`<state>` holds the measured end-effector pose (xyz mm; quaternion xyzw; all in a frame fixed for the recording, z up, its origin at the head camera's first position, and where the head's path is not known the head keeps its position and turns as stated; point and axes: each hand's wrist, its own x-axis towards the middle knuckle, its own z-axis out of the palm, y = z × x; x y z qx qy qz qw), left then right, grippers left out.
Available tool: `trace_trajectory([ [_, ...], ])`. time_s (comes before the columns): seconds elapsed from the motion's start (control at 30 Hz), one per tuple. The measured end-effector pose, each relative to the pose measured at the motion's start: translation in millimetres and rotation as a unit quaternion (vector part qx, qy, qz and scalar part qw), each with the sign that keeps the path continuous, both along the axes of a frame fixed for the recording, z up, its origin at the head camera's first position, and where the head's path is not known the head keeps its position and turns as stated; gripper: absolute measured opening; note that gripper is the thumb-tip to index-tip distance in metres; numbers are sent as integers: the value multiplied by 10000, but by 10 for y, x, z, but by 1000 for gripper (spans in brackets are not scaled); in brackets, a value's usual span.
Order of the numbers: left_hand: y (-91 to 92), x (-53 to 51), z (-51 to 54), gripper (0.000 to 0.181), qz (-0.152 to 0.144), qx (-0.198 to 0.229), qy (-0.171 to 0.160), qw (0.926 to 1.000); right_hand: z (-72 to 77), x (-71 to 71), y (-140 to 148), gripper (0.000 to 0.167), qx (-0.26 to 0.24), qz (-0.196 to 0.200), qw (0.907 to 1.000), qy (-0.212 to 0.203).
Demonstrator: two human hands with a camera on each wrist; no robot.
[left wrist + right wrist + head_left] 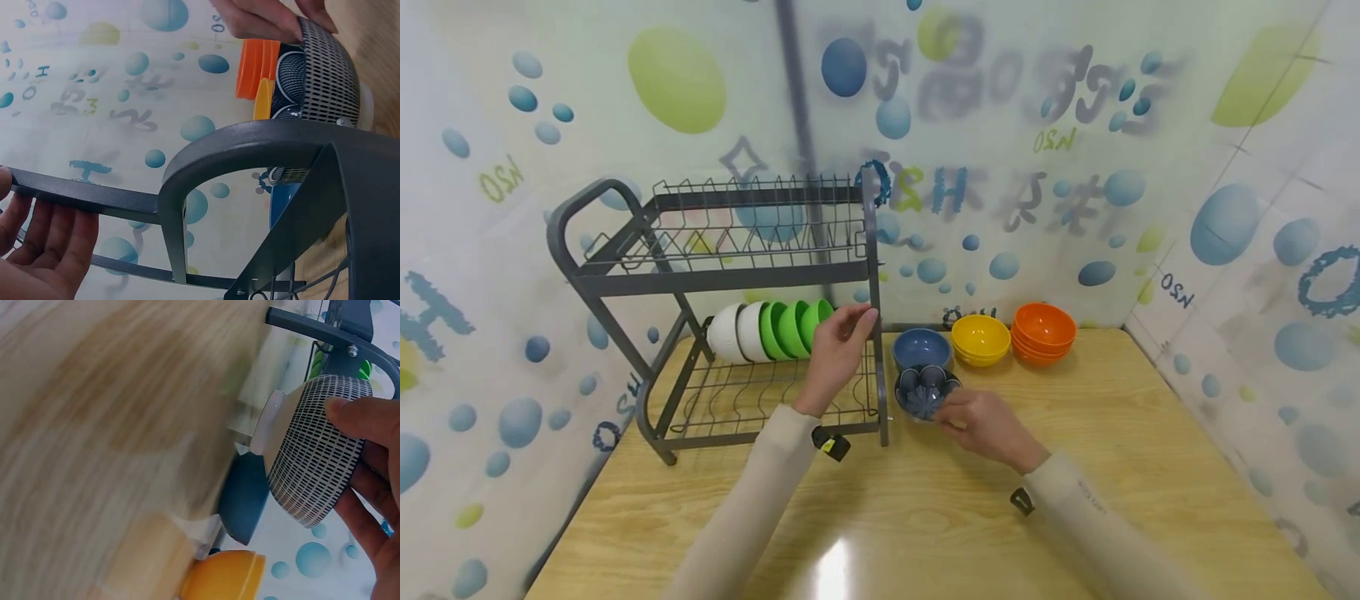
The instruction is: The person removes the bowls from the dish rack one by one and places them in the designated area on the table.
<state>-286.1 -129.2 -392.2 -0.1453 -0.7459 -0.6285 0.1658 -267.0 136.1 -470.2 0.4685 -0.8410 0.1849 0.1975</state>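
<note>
My left hand [838, 354] holds the right front post of the grey two-tier dish rack [730, 279]. In the left wrist view its fingers [62, 240] pass behind the bar. My right hand [988, 423] pinches the rim of a dark patterned bowl [925, 396], thumb on the outside wall. Its outside carries a black-and-white lattice [319, 447]. Whether its foot touches the table cannot be told. Directly behind it sits a plain blue bowl [917, 346], partly covered. White bowls [726, 335] and green bowls [786, 329] stand on edge in a row on the lower tier.
Yellow bowls [981, 337] are stacked right of the blue bowl, with a stack of orange bowls [1043, 329] beyond them. The upper rack tier [760, 225] shows bare wire. A patterned curtain [1000, 167] hangs behind the wooden table [1112, 433].
</note>
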Motion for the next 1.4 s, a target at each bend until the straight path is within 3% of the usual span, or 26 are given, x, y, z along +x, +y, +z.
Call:
trace_trajectory([
  [0.23,23,-41,-6,30,-83,57,10,9999,-62,11,-5,17,54,-1,9999,103],
  [0.57,56,-1,-15,24,99,-86,54,9999,-167,22,-9,15,228,-72,9996,173],
  [1.17,54,-7,-3,25,25,15,55,10000,-83,56,-63,16,654,-737,9924,-732],
  [1.4,57,-20,-40,25,95,-52,79,9999,-112,71,-76,15,864,-805,9903,-730],
])
